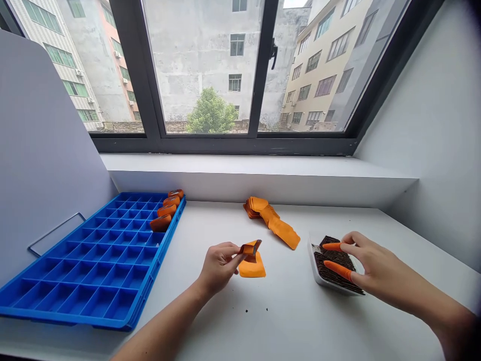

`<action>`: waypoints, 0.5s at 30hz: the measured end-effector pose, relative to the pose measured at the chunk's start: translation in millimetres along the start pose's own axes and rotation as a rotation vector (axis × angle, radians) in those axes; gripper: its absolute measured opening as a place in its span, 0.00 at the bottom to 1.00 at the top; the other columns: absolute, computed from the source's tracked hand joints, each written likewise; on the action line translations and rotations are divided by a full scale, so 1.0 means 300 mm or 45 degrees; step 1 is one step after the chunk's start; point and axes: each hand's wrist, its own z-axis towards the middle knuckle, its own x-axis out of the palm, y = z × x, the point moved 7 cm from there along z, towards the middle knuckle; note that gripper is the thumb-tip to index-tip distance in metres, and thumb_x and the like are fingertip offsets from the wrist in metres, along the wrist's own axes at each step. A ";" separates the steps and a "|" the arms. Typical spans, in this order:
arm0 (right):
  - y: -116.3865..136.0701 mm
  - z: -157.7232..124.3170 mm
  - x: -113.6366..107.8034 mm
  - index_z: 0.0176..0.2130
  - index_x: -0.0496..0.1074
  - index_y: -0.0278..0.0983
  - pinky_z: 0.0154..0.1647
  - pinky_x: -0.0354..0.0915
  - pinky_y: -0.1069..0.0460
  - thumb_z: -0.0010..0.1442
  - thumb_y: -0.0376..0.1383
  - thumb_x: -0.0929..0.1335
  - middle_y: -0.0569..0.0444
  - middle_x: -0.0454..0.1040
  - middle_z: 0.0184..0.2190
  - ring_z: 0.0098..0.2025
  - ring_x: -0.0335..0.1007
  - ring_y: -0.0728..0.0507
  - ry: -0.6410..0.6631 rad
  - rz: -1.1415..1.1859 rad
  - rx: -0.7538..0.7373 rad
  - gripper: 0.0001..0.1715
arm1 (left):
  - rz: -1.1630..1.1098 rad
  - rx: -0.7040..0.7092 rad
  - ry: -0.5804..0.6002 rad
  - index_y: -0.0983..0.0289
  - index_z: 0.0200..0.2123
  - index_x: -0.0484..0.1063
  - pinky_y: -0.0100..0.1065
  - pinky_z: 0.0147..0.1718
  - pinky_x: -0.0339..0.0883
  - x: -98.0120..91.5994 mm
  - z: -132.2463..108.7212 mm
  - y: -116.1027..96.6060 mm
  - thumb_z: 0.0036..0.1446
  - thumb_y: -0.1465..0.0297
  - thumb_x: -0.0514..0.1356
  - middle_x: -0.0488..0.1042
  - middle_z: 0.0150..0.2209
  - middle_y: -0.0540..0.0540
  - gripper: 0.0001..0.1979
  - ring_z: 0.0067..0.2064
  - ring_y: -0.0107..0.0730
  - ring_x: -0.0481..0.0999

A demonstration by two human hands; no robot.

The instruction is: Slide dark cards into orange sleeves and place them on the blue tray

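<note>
My left hand [221,268] pinches a small folded orange piece [251,247], paper-like and partly unfolded at its top. Just under it a flat orange sheet [252,268] lies on the table; whether the two touch I cannot tell. My right hand [364,260] is over a white box [319,278] packed with thin dark brown strips or sheets [340,268]. Orange finger covers sit on its thumb and index finger, which are spread apart with nothing visible between them. Their tips are at the dark pieces, and contact is unclear.
At the left lies a blue compartment tray [130,321], with several orange packets [161,223] in its far right column. A fanned pile of orange sheets [272,218] lies near the window ledge [259,165]. Dark crumbs [246,311] dot the white table [285,331].
</note>
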 end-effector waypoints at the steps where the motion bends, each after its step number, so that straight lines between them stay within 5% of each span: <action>1: -0.020 0.001 0.028 0.49 0.86 0.47 0.25 0.69 0.47 0.64 0.56 0.73 0.43 0.76 0.43 0.28 0.73 0.43 0.164 -0.015 0.010 0.22 | 0.029 0.012 -0.004 0.57 0.42 0.90 0.33 0.31 0.70 0.001 -0.001 -0.005 0.70 0.58 0.65 0.85 0.37 0.58 0.14 0.34 0.36 0.78; 5: -0.055 0.010 0.102 0.56 0.83 0.48 0.27 0.73 0.46 0.67 0.57 0.70 0.44 0.74 0.47 0.33 0.75 0.40 0.537 0.098 0.076 0.27 | 0.113 0.011 -0.038 0.55 0.41 0.90 0.32 0.31 0.63 -0.003 -0.004 -0.012 0.70 0.62 0.65 0.86 0.35 0.55 0.11 0.33 0.33 0.74; 15: -0.081 0.054 0.131 0.47 0.86 0.50 0.31 0.69 0.48 0.65 0.61 0.68 0.50 0.73 0.40 0.32 0.71 0.42 0.580 0.103 0.161 0.26 | 0.091 -0.002 -0.089 0.55 0.42 0.90 0.31 0.28 0.59 -0.012 -0.001 0.007 0.69 0.63 0.65 0.85 0.36 0.55 0.10 0.33 0.33 0.74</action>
